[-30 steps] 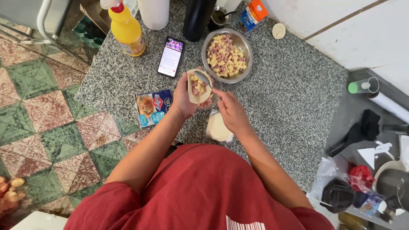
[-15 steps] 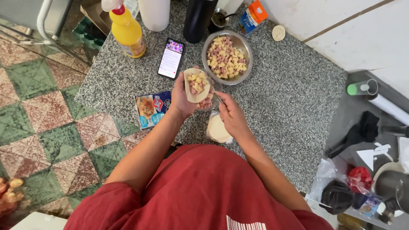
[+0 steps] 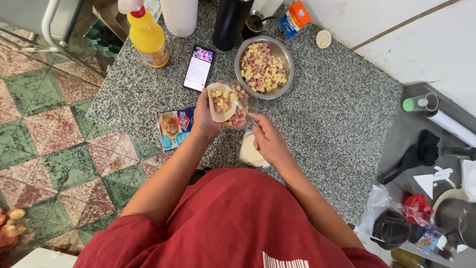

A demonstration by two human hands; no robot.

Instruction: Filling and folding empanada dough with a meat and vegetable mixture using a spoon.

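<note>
So my left hand (image 3: 206, 119) is cupped around a round dough disc (image 3: 221, 101), fingers curled under it so it sits like a little open shell, with cubes of cheese and ham piled on top. It's up near the middle of the frame, hovering right over a small glass bowl (image 3: 243, 111) of the same filling. My right hand (image 3: 267, 141) is just below and to the right of that, closed on a spoon (image 3: 246, 113) whose tip reaches toward the dough; I can't really see how tight the grip is from this angle.

Just below my hands, close to my red shirt, a stack of plain dough discs (image 3: 250, 151) sits on the granite surface (image 3: 337, 114). Above center is the big metal bowl (image 3: 264, 67) full of diced filling. A phone (image 3: 199, 68) lies left of it, a yellow bottle (image 3: 147, 37) sits upper left, and a blue packet (image 3: 176, 126) rests beside my left wrist.
</note>
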